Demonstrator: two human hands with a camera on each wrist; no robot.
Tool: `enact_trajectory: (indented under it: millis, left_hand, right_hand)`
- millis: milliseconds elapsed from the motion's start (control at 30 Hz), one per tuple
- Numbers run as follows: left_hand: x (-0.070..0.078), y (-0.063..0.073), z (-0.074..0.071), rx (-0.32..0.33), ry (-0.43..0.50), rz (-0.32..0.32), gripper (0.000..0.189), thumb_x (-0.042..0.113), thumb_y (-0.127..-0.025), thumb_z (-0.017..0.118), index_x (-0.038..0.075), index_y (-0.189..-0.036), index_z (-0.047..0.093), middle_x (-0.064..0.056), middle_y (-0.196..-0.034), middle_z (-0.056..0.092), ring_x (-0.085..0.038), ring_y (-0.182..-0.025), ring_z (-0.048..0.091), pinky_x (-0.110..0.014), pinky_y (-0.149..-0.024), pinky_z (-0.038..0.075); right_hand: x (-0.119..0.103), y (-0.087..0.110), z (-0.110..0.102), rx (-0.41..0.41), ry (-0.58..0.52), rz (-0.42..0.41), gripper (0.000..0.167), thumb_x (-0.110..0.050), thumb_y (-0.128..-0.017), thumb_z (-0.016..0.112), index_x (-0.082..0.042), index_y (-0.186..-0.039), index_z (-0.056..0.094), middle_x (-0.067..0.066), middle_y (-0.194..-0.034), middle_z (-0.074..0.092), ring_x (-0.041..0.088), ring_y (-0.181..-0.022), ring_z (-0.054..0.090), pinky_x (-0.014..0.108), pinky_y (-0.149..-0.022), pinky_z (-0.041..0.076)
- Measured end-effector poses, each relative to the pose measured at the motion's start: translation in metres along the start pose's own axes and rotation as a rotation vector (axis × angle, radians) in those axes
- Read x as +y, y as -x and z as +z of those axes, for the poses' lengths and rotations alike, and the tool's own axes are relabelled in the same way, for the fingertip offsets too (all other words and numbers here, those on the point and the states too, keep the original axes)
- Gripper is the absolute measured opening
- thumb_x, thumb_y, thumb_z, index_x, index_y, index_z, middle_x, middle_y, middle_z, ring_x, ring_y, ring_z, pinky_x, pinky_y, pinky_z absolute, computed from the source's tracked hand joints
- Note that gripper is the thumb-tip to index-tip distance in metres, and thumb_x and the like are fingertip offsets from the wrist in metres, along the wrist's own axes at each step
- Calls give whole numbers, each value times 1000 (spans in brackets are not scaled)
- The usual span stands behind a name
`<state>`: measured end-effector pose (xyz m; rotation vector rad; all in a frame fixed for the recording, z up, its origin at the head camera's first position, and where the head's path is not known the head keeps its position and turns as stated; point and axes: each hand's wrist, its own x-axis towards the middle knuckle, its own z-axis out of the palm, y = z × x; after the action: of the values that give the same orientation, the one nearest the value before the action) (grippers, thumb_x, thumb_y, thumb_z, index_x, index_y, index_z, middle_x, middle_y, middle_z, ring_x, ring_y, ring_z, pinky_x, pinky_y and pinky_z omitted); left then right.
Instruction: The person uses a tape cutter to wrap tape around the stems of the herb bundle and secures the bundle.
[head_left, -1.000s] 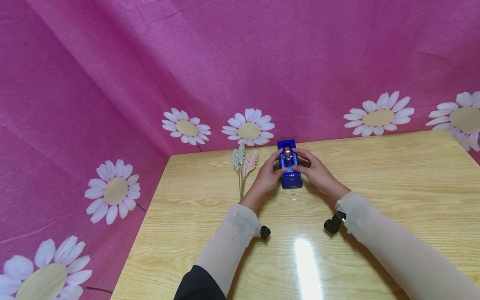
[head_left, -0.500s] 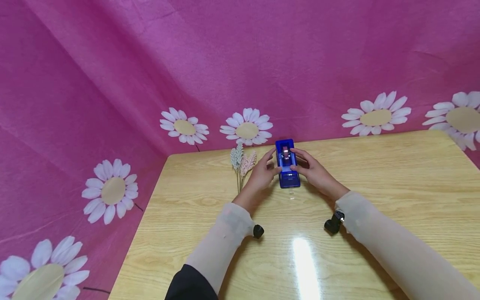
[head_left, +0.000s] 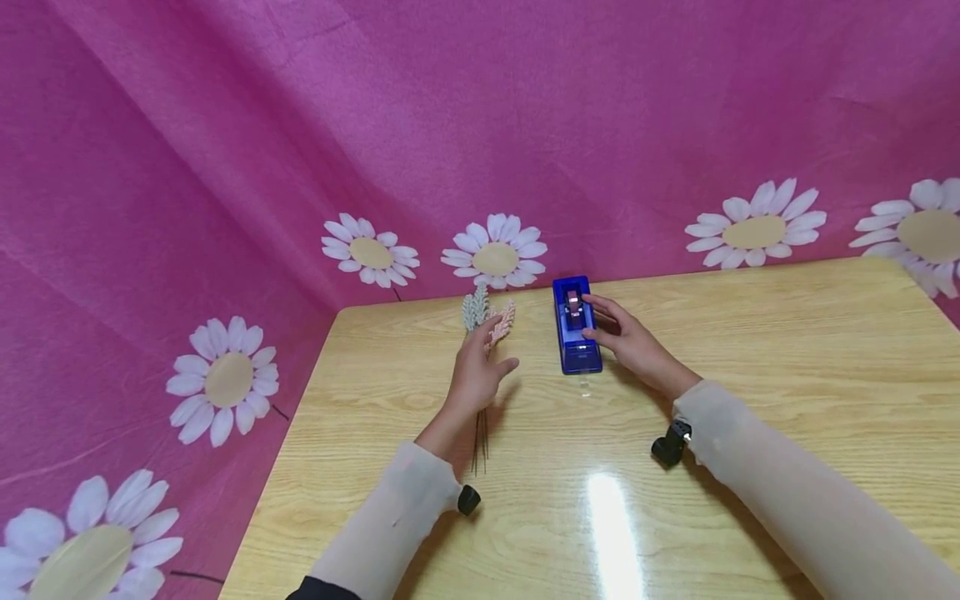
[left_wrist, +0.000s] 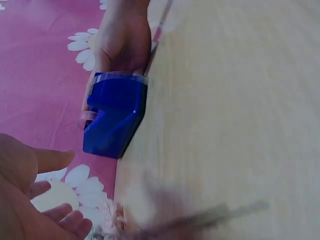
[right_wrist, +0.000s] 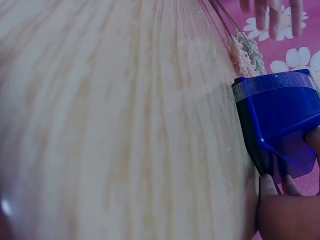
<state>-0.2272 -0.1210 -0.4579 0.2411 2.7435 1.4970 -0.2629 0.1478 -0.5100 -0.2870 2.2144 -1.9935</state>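
A blue tape dispenser (head_left: 581,357) with a small roll in it stands near the table's back edge. My right hand (head_left: 636,343) holds its right side between thumb and fingers. To the left lie artificial flower sprigs, one grey-green (head_left: 472,308) and one pink (head_left: 506,320), on thin stems (head_left: 481,442). Over these sprigs is my left hand (head_left: 474,375), thumb spread from the fingers and nothing seen in its grasp; it covers the upper stems. In the left wrist view, the left hand's fingers (left_wrist: 60,215) are relaxed and apart from the dispenser (left_wrist: 115,120).
The wooden table (head_left: 750,333) meets a pink cloth backdrop (head_left: 600,150) with printed daisies at the back and left. A short clear strip (head_left: 586,386), perhaps tape, lies before the dispenser. Each wrist bears a small black camera (head_left: 468,500).
My left hand has let go of the tape dispenser's left side and moved left over the flower sprigs. The right hand stays at the dispenser, which has hardly moved.
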Motion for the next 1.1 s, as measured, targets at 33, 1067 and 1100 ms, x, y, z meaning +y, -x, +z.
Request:
enact_trajectory:
  millis: [33,1067,1100]
  left_hand:
    - [-1,5,-3,10,-19,-11,72,4,-92,77,13,-155,45,-17,-154,44,-37,-140,46,-52,-111,43]
    - [-40,87,-8,4,-287,-146,45,9,-85,85,-2,-118,56,-9,-103,55,-17,-82,51,-36,-77,46]
    - [-40,87,-8,13,-289,-139,43,8,-85,84,-2,-117,57,-8,-103,56,-17,-82,52,-36,-78,46]
  right_hand:
    - [0,0,0,2,-4,-1,63,-9,-106,58,-14,-162,31,24,-166,26,44,-153,24,59,-122,25]
    - [3,0,-1,-2,14,12,64,-12,-107,57,-19,-164,29,21,-167,26,42,-154,24,58,-122,23]
    - [3,0,-1,-2,13,8,64,-12,-107,57,-19,-164,30,22,-167,26,42,-153,24,58,-122,23]
